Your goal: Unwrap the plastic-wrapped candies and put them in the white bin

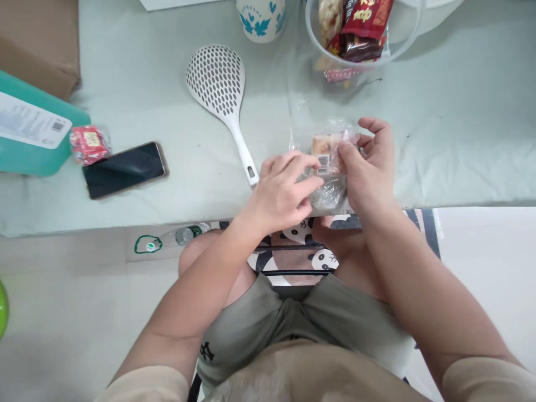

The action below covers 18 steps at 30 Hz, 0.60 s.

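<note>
A clear plastic packet with a pale, light-brown snack inside [322,145] and a barcode on its front is at the table's near edge. My right hand [371,167] pinches its right side between thumb and fingers. My left hand [285,190] reaches in from the left with its fingers apart, the fingertips at or close to the packet's left side; whether they press on it I cannot tell. Crumpled clear wrap [329,194] shows just below the snack, between the hands. A white slotted skimmer [218,81] lies left of them, its handle end next to my left hand.
A clear tub [310,28] of wrapped snacks and a paper cup [263,19] stand at the back. On the left are a phone [125,170], a red packet [89,143], a green labelled container [42,159] and a cardboard box [37,44]. A plastic bottle [184,235] lies below the table edge.
</note>
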### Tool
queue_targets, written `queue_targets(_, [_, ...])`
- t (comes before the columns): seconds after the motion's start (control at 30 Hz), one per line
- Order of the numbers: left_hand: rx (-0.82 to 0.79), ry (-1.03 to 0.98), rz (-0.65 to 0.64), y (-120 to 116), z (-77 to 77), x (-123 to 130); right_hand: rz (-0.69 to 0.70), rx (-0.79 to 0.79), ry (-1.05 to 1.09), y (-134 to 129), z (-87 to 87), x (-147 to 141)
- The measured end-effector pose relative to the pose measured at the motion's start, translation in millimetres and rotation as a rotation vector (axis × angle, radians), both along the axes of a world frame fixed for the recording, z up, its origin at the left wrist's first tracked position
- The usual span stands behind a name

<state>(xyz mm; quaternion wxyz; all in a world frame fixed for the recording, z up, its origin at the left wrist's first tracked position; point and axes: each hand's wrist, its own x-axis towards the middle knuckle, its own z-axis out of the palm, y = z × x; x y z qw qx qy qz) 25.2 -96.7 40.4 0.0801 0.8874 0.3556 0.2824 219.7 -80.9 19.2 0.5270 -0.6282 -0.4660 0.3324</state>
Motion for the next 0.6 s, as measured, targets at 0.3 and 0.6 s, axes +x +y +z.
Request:
queue_targets(0.3, [0.01, -0.058, 0.054, 1.9, 8.5, -10.7, 0.192, 0.034, -0.319, -2.1, -18.9, 12.5])
queue_targets(0.6, [-0.044, -0.083, -0.029, -2.1, 15.9, -41.8, 0.194, -0.021, -0.439, -5.4, -4.1, -1.1])
